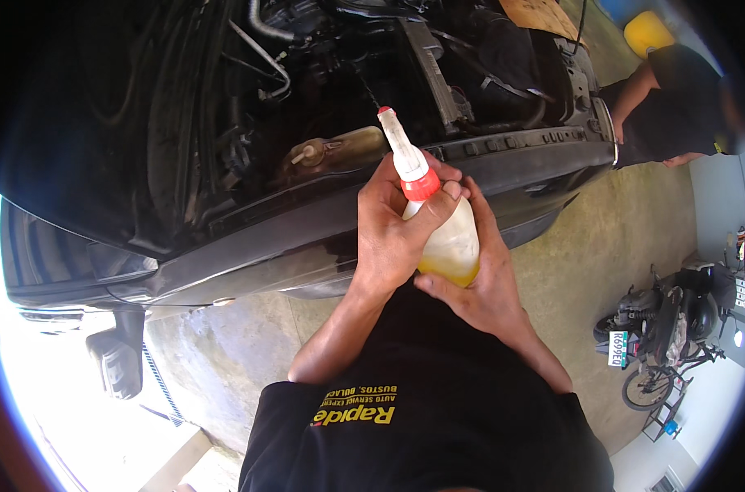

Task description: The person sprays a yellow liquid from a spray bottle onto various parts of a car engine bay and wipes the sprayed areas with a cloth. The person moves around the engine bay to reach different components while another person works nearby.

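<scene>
- Where the two forearms rise from the lower edge, both hands meet on a squeeze bottle (448, 238), held just in front of the dark car (225, 246) with its hood up.
- Left hand (393, 234): closed round the bottle's upper body, fingers wrapped just below the red collar; much of the bottle's left side hidden behind it.
- Right hand (479, 279): cupped under and behind the bottle's base, gripping it; its palm side cannot be seen.
- Bottle: translucent, yellowish liquid low inside, long white nozzle with red tip tilted up and to the left toward the engine bay (348, 74). Liquid level partly masked by fingers.
- Engine bay: deep in shadow; hoses and a pale reservoir with cap (331, 152) make out, the rest too dark to tell.
- Another person (676, 107) in black at the car's far corner, cut off by the rim.
- Motorcycle (663, 316) and bicycle (659, 381) at right, bent by the lens.
- Lower left blown out by glare.
</scene>
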The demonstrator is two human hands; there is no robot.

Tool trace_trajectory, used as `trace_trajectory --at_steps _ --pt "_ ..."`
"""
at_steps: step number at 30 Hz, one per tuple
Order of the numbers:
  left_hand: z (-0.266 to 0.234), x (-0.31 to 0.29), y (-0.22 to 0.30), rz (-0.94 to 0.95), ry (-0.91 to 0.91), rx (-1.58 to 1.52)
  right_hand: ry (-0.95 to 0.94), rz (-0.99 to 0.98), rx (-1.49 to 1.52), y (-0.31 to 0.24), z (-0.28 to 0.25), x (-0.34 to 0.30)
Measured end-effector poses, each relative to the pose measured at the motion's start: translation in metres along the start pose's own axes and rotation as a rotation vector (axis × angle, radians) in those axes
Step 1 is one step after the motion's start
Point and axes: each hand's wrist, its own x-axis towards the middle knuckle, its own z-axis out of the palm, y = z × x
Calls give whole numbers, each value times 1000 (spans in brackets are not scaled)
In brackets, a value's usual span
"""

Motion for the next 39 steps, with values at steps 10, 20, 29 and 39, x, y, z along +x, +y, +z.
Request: trace_trajectory --at_steps 10,20,29,39 --pt "25 -6 5 -30 119 94 2 -30 -266 16 1 -11" --pt "23 -5 1 -40 167 159 -99 46 -40 21 -2 -7" --pt "21 -2 2 -8 135 102 -86 6 -42 21 -1 -4" --pt "21 1 5 48 168 55 -70 -72 -245 20 -4 2"
